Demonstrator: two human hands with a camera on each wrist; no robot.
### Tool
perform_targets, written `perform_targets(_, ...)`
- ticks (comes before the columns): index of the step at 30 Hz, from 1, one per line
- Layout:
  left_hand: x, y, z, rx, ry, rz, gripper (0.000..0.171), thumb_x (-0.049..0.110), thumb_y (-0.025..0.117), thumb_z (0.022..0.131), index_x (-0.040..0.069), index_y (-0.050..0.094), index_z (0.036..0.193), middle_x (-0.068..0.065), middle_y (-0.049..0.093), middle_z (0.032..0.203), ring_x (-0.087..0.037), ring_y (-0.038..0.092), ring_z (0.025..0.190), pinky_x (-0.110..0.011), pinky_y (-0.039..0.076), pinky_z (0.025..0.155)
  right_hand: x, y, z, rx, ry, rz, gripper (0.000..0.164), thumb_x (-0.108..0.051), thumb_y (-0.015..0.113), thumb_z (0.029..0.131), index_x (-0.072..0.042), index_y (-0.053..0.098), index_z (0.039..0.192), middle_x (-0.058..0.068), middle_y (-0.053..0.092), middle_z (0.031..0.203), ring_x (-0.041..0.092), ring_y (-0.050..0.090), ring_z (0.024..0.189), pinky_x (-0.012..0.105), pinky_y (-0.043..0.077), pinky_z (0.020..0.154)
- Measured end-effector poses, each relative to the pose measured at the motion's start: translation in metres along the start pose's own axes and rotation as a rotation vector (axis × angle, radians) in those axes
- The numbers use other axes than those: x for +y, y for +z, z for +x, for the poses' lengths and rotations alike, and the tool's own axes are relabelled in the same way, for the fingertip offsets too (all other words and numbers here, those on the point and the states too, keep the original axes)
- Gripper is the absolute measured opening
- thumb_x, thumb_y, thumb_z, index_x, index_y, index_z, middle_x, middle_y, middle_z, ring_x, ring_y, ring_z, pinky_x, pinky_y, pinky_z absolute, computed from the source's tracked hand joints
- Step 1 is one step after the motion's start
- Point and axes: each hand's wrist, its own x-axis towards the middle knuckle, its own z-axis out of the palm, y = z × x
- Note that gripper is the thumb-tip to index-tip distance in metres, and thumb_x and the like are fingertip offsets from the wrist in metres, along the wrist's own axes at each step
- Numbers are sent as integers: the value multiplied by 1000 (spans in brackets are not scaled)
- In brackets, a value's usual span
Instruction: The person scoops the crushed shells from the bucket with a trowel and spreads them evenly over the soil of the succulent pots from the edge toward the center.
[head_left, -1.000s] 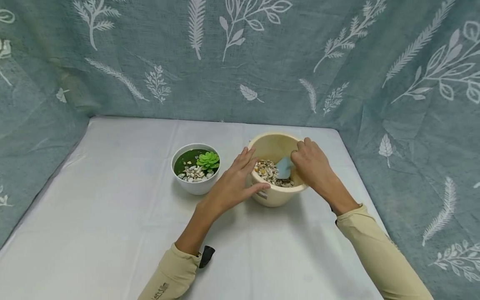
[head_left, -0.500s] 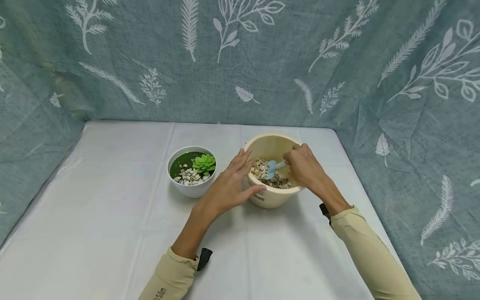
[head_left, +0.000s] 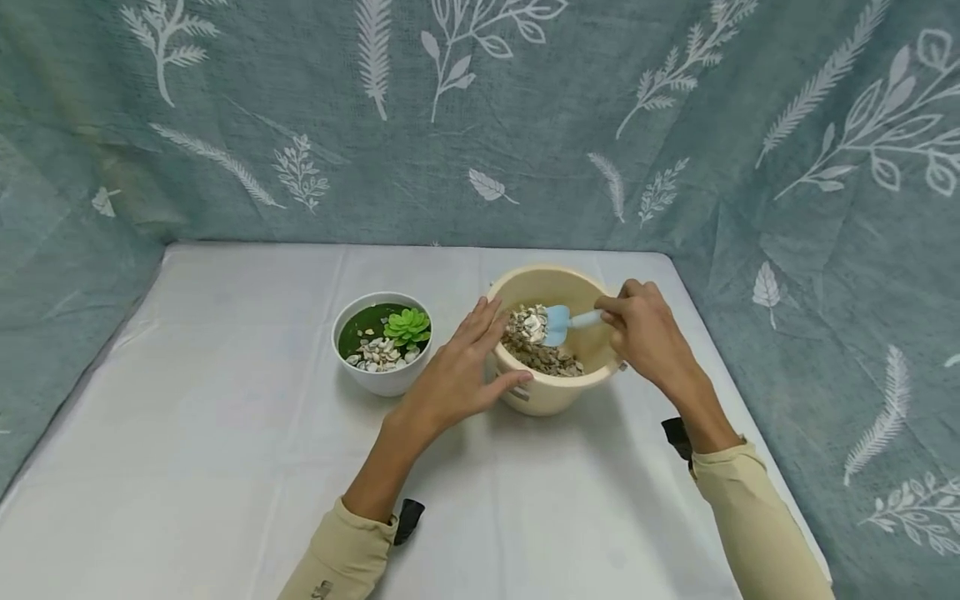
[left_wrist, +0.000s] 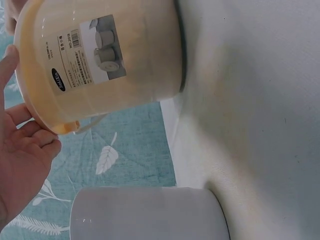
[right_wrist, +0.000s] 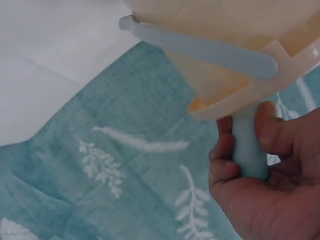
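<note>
A cream bucket (head_left: 551,392) stands upright on the table, holding small stones (head_left: 540,357). My left hand (head_left: 459,371) rests at the bucket's left rim, fingers extended and thumb apart; in the left wrist view its fingers (left_wrist: 37,135) touch the rim. My right hand (head_left: 654,333) grips the handle (right_wrist: 247,150) of a small light blue shovel (head_left: 557,325). The shovel's blade is inside the bucket with pale stones (head_left: 534,323) at its front. Left of the bucket sits a white bowl (head_left: 386,383) with a green base, pale stones (head_left: 378,354) and a green artificial succulent (head_left: 407,327).
A white cloth covers the table (head_left: 187,433). Behind and beside it hangs a teal curtain (head_left: 360,183) with white leaf prints. The bucket carries a label (left_wrist: 90,52) and a grey carrying handle (right_wrist: 205,47). A dark strap (head_left: 408,521) shows at the left wrist.
My right hand has moved right and drawn the shovel up from among the stones, with its blade now showing pale stones at its front. My left hand stays at the rim.
</note>
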Motion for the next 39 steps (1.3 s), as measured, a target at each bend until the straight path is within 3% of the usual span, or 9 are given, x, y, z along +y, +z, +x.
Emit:
perform_targets(4, -6, -8, -4, 24, -2, 3, 82, 62, 52, 82, 10, 34, 142, -8, 17, 152, -19, 6, 140, -46, 37, 100, -3, -3, 1, 16, 23, 85, 16, -2, 60, 87, -4, 72, 97, 9, 51, 75, 24, 39, 67, 33, 32, 58)
perform_targets(8, -9, -12, -9, 20, 5, -25, 81, 60, 54, 83, 8, 34, 142, -9, 16, 152, -20, 4, 140, -46, 33, 103, -5, -9, -4, 22, 67, 157, 19, -1, 59, 87, -5, 71, 100, 7, 51, 75, 22, 39, 67, 33, 32, 59)
perform_targets(17, -12, -15, -17, 30, -54, -73, 81, 62, 51, 82, 15, 29, 145, -2, 11, 153, -14, 0, 140, -46, 36, 100, -9, -29, -5, 53, 58, 196, 20, 0, 58, 88, -3, 70, 104, 7, 54, 80, 18, 41, 68, 33, 35, 57)
perform_targets(20, -11, -17, -17, 13, -76, -86, 85, 63, 51, 82, 15, 24, 146, -1, 10, 154, -12, -2, 140, -44, 28, 107, -14, -37, -3, 47, 62, 195, 21, -1, 58, 88, -5, 70, 105, 6, 54, 80, 17, 40, 67, 33, 34, 56)
perform_targets(24, -12, -19, -16, -2, -100, -109, 94, 63, 51, 82, 16, 5, 148, 1, 4, 154, -12, -3, 139, -38, 13, 112, -23, -47, 2, 49, 57, 204, 20, -1, 57, 88, -8, 70, 103, 3, 53, 80, 15, 38, 67, 31, 32, 55)
perform_targets(27, -16, -25, -22, 28, -130, -106, 97, 63, 53, 81, 19, -2, 148, 4, 2, 153, -13, -2, 140, -38, 9, 113, -33, -50, 9, 43, 29, 221, 19, -3, 59, 88, -10, 71, 101, 0, 53, 80, 13, 38, 67, 29, 31, 54)
perform_targets(33, -46, -53, -43, 141, -153, -84, 95, 59, 60, 78, 20, 10, 149, 5, 12, 153, -15, 5, 140, -44, 11, 112, -60, -38, 29, -23, -40, 279, 17, -6, 60, 88, -10, 70, 101, 0, 54, 82, 15, 36, 70, 32, 31, 60)
perform_targets(35, -58, -67, -53, 144, -214, -101, 100, 62, 63, 73, 24, 9, 148, 5, 12, 153, -17, 5, 140, -46, 10, 112, -73, -30, 37, -53, -70, 295, 18, -6, 59, 89, -8, 70, 103, 1, 54, 82, 16, 36, 70, 33, 31, 61)
perform_targets(39, -81, -89, -74, 74, -469, -215, 121, 65, 73, 59, 36, -5, 145, 3, 12, 152, -27, 16, 138, -53, 24, 105, -101, -12, 55, -123, -131, 307, 18, -9, 58, 89, -9, 70, 104, 2, 53, 82, 19, 37, 71, 33, 31, 64)
